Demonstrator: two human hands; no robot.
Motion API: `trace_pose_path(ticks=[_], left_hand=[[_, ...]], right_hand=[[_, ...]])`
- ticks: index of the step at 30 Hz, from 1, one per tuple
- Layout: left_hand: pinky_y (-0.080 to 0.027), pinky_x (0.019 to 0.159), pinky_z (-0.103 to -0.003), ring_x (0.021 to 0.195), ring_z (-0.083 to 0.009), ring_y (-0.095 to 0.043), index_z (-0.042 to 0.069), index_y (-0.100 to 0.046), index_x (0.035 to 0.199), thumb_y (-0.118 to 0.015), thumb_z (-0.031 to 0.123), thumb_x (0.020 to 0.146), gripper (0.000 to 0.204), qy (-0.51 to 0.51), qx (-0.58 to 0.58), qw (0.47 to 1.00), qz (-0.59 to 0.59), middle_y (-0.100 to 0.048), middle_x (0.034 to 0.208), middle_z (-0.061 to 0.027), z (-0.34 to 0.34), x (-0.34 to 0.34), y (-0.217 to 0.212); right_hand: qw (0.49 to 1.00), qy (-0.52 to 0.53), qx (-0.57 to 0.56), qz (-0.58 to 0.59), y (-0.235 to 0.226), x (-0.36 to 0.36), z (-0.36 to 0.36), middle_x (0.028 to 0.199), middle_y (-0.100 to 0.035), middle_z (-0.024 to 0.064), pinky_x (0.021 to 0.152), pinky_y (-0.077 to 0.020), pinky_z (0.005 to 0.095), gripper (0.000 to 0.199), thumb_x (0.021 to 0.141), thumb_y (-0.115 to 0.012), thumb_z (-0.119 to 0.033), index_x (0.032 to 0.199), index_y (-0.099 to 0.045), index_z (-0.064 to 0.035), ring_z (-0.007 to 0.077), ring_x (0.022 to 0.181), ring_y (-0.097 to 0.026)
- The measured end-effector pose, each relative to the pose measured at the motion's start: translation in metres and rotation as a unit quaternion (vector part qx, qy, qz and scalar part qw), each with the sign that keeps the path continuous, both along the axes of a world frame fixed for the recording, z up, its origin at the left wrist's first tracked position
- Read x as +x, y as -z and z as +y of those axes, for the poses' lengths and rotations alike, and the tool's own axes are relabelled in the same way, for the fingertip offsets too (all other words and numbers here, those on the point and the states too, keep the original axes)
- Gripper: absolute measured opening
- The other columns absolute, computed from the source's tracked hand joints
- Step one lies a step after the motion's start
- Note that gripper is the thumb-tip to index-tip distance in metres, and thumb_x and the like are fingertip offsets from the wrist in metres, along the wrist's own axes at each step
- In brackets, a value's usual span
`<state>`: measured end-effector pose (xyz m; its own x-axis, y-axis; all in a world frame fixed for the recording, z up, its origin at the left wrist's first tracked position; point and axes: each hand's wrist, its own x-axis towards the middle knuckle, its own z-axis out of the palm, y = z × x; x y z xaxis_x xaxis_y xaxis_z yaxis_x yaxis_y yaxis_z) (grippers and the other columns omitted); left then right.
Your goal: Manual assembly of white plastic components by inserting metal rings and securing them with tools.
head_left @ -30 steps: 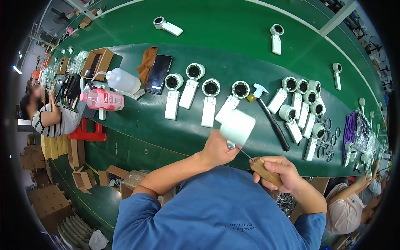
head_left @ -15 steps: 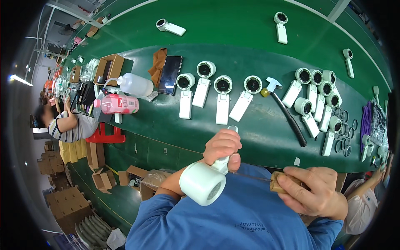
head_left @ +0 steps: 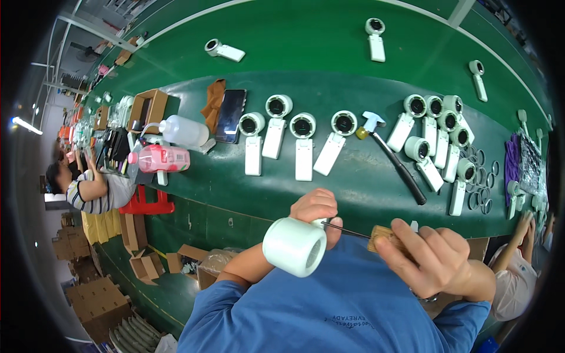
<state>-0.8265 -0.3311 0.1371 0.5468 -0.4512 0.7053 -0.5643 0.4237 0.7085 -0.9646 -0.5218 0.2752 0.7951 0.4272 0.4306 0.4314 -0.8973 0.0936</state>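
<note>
My left hand (head_left: 316, 206) is wrapped round the handle of a pale mint handheld fan (head_left: 287, 246), mostly hiding the handle. Its round head hangs toward me, the mesh end turned to the right. In my right hand (head_left: 438, 262) is an awl (head_left: 382, 240) with a wooden handle, gripped between thumb and fingers. The awl's thin dark shaft points left, and its end reaches the fan's neck beside my left thumb. Whether the tip has entered the fan cannot be made out. Both hands are above my lap, at the table's near edge.
Several similar fans (head_left: 303, 126) lie on the green table (head_left: 259, 197). A hammer (head_left: 397, 159) and dark rings (head_left: 485, 194) are at the right. Leftward are a phone (head_left: 231, 116), a white squeeze bottle (head_left: 183, 130) and a pink bottle (head_left: 168, 159). A co-worker (head_left: 91, 191) sits at far left.
The fan in my left hand has turned, its handle now mostly hidden behind my fingers. My right hand has shifted left and slightly up, bringing the awl's shaft to the fan's neck.
</note>
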Motion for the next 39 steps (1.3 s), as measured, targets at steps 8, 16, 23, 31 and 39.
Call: trace_pose_path(ticks=[8,16,23,31,39], left_hand=[[-0.042,0.064,-0.03,0.067,-0.0133,-0.046,0.004,-0.052,0.107,-0.069,0.032,0.096,0.034,0.147,0.092,0.941,0.292,-0.05,0.085,-0.006,0.007,-0.011,0.012],[-0.045,0.067,-0.03,0.077,-0.0161,-0.053,0.003,-0.058,0.097,-0.066,0.015,0.098,0.015,0.119,0.269,0.922,0.25,-0.056,0.089,-0.0066,0.02,-0.023,0.054],[-0.04,0.06,-0.028,0.067,-0.0121,-0.045,0.003,-0.05,0.093,-0.061,0.021,0.103,0.022,0.086,0.192,0.937,0.28,-0.049,0.082,-0.0047,0.008,-0.027,0.034],[-0.038,0.057,-0.027,0.064,-0.0108,-0.042,0.004,-0.048,0.096,-0.061,0.022,0.103,0.023,0.099,0.204,0.942,0.247,-0.048,0.083,-0.0044,0.005,-0.021,0.039],[-0.037,0.057,-0.025,0.066,-0.0102,-0.042,0.004,-0.049,0.101,-0.062,0.018,0.102,0.019,0.111,0.19,0.927,0.304,-0.05,0.087,-0.0056,0.01,-0.027,0.04]], right_hand=[[0.983,-0.017,-0.141,-0.12,0.029,-0.006,-0.011,0.098,-0.072,0.0071,0.053,-0.0342,0.0234,0.028,0.083,-0.074,-0.019,0.109,-0.078,-0.0122,0.0139,0.061,-0.051],[0.956,0.162,0.223,0.104,0.055,-0.013,-0.016,0.095,-0.072,0.0047,0.051,-0.0428,0.0266,0.024,0.088,-0.071,-0.024,0.107,-0.078,-0.0108,0.0141,0.056,-0.054],[0.875,0.191,0.372,0.243,0.078,-0.034,0.009,0.092,-0.072,0.0109,0.043,-0.046,0.0311,0.026,0.095,-0.064,-0.026,0.11,-0.07,-0.0049,0.0165,0.048,-0.056],[0.969,0.171,0.135,0.12,0.079,-0.043,0.011,0.087,-0.068,0.0098,0.041,-0.0436,0.0243,0.039,0.095,-0.067,-0.033,0.123,-0.064,-0.0057,0.0138,0.05,-0.055],[0.956,0.093,0.225,0.162,0.08,-0.045,-0.006,0.09,-0.069,0.0111,0.042,-0.0459,0.0263,0.037,0.091,-0.07,-0.026,0.121,-0.065,-0.0049,0.0153,0.051,-0.058]])
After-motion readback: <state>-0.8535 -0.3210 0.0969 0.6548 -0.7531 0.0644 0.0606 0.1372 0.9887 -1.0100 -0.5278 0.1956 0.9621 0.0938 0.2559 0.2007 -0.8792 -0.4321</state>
